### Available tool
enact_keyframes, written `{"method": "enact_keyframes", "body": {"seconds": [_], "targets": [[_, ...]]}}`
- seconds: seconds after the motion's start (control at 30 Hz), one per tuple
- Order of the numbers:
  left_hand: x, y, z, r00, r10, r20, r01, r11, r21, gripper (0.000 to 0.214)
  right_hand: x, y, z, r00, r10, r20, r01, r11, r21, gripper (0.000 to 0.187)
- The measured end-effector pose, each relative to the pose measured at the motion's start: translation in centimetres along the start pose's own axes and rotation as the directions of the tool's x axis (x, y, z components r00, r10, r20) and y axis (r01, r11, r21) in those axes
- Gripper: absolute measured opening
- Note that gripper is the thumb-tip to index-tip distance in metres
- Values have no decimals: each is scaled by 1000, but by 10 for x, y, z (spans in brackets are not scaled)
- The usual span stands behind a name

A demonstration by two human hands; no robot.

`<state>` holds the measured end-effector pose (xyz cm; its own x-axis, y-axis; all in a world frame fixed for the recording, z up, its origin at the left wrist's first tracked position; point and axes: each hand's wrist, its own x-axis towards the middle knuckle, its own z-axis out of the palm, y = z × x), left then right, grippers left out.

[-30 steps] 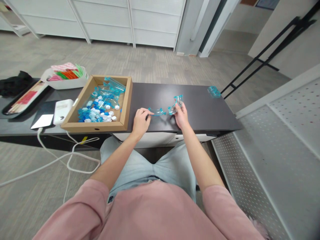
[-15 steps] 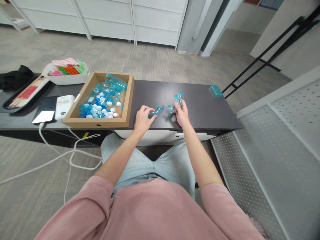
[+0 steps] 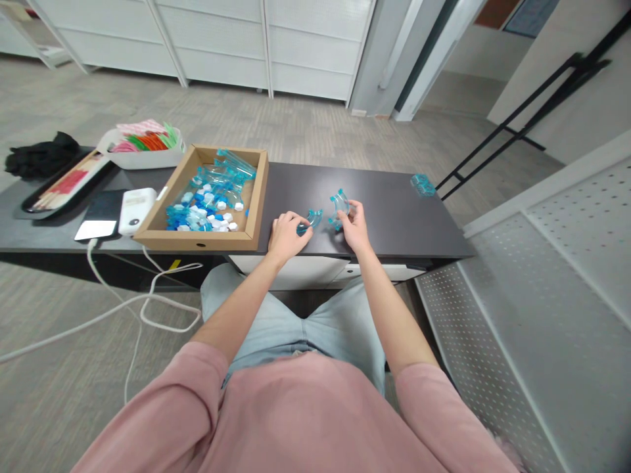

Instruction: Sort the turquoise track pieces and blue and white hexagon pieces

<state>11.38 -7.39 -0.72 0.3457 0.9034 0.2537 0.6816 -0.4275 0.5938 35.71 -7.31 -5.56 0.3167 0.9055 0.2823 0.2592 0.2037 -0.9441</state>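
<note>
Over the dark tabletop (image 3: 389, 223), my left hand (image 3: 290, 235) is closed on a curved, clear blue plastic track piece (image 3: 315, 217), low by the surface. My right hand (image 3: 355, 227) grips a second curved clear blue track piece (image 3: 338, 204) by its right side, between thumb and fingers. The two pieces are apart, with a small gap between them. To the left stands a shallow cardboard box (image 3: 263, 190), which holds more clear blue plastic parts (image 3: 229, 172) and several white and blue small blocks (image 3: 217, 220).
A clear blue plastic piece (image 3: 422, 185) lies at the table's far right corner. Left of the box are a white power bank (image 3: 137, 210), a dark phone (image 3: 101, 213), a white basket (image 3: 148, 158) of colourful sticks and a black tray (image 3: 44, 202). White cables (image 3: 148, 299) hang in front.
My right hand has turned its curved piece more upright and shifted it slightly left. My left hand's fingers have come further over its piece. The camera view has shifted a little.
</note>
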Motion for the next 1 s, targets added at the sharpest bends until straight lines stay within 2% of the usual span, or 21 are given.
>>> {"method": "enact_keyframes", "body": {"seconds": [0.17, 0.4, 0.57, 0.7, 0.77, 0.87, 0.93, 1.0], "targets": [[0, 0, 3, 1000, 10, -6, -10, 999, 37, 18, -4, -7, 0, 999, -11, 36, 18, 982, -186, 63], [1, -5, 5, 999, 27, 32, -28, 999, 39, 35, -8, -14, 2, 999, -18, 32, 27, 945, -325, 57], [1, -6, 6, 999, 41, 31, -42, 999, 29, 33, -8, -16, 3, 1000, -26, 17, 31, 911, -412, 51], [1, -6, 6, 999, 35, 13, -36, 999, 11, 31, -10, -21, 1, 996, -90, 26, 91, 878, -470, 50], [1, -6, 6, 999, 36, 7, -36, 999, 1, 30, -13, -27, 0, 990, -125, 57, 137, 859, -493, 48], [1, -6, 6, 999, 39, -1, -39, 999, -10, 29, -19, -37, 2, 971, -169, 171, 237, 794, -560, 39], [1, -7, 6, 999, 45, -4, -45, 999, -5, 27, -24, -44, 5, 955, -162, 249, 286, 726, -626, 35], [1, -7, 6, 999, 53, -9, -52, 999, 10, 26, -27, -50, 7, 953, -115, 280, 284, 660, -696, 34]]}}
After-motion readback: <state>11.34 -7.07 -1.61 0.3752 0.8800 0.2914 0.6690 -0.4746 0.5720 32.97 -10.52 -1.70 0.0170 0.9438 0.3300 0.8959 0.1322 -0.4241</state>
